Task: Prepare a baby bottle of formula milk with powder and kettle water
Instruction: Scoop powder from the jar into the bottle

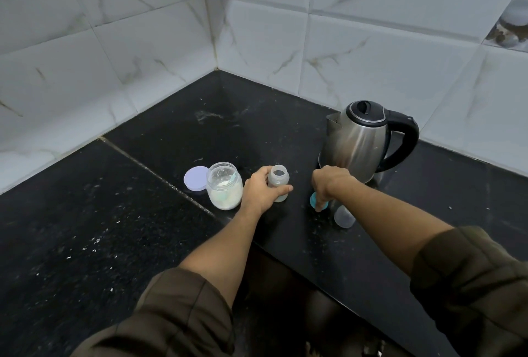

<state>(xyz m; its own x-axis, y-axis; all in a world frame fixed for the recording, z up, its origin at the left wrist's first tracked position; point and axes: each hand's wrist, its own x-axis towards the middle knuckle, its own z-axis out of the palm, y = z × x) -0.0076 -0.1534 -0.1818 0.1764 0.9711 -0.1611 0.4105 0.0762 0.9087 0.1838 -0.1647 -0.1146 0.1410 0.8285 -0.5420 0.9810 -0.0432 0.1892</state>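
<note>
An open baby bottle (pixel 279 182) stands upright on the black counter (pixel 143 228), its neck uncovered, with milky liquid inside. My left hand (pixel 261 189) is wrapped around its body. To its right, my right hand (pixel 328 183) presses fingers down on a teal bottle ring (pixel 314 201) that rests on the counter. A clear bottle cap (pixel 344 215) lies just under my right forearm. The glass jar of white powder (pixel 224 185) stands open to the left of the bottle, a scoop handle showing inside. The steel kettle (pixel 361 141) stands behind my right hand, lid shut.
The jar's pale round lid (pixel 195 179) lies flat beside the jar on its left. Tiled walls meet in a corner behind the counter. The counter's front edge runs diagonally under my right arm. White specks are scattered over the left counter slab.
</note>
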